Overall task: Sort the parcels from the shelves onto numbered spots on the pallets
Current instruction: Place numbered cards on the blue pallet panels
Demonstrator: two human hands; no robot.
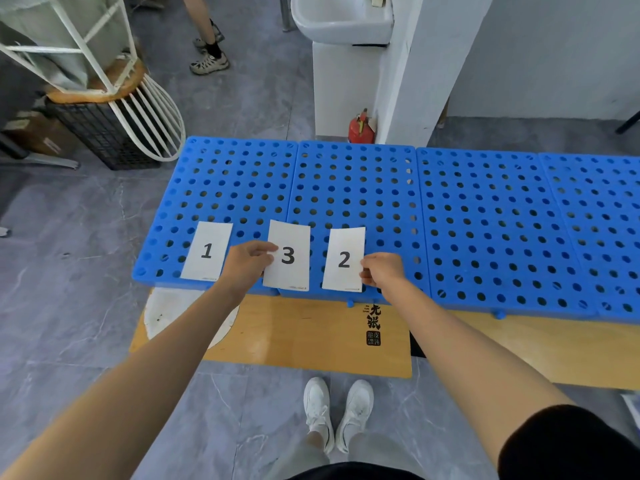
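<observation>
Three cards (289, 237) at near edge of pallets (485, 220)

The pallets (485, 220) run off the picture's right side. At their near edge, the left hand (247, 265) hides card 3's (291, 237) left margin, and the right hand (381, 271) hides card 2's (344, 244) right margin. The cards' bottom print is unreadable.

This looks like a storeroom or work room, not a home. Blue plastic pallets (485, 209) full of round holes lie in a row on a grey tile floor (69, 306). A red fire extinguisher (361, 128) stands by a white post (415, 64). A white sink (341, 19) is close by. A black wire basket (104, 136) sits beside what may be cardboard boxes (38, 133).
</observation>
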